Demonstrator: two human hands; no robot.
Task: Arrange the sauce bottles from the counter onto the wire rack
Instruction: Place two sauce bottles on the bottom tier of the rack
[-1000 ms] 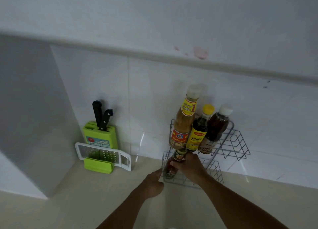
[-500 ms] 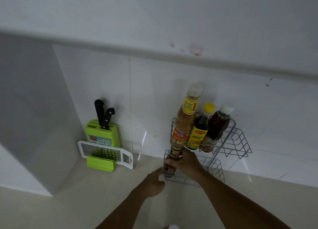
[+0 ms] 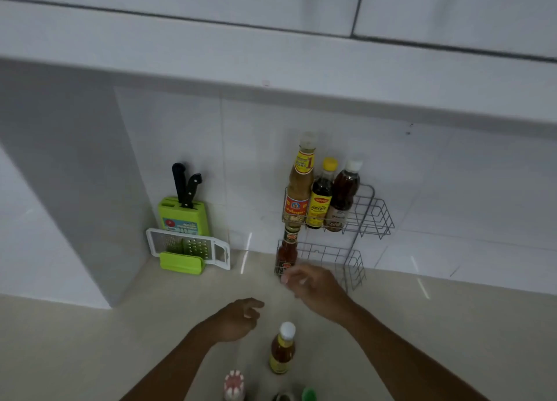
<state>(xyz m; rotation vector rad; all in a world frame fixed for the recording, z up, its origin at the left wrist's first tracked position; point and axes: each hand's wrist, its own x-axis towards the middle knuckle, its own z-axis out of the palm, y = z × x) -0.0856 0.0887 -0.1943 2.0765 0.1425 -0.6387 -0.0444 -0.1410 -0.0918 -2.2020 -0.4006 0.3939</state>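
Now four bottles (image 3: 322, 201) fill the wire rack (image 3: 373, 216); both hands (image 3: 313, 286) hang loosely open, holding nothing.

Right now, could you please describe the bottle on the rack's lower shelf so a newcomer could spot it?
Find the wire rack against the tiled wall. Three bottles stand on its upper shelf; below them, at the lower shelf's left end, stands the red bottle. It is the only bottle on that shelf.

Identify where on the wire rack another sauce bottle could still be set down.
Lower tier: bare right of the red sauce bottle. Upper tier: bare right of the white-capped dark bottle; its left is crowded with three bottles.
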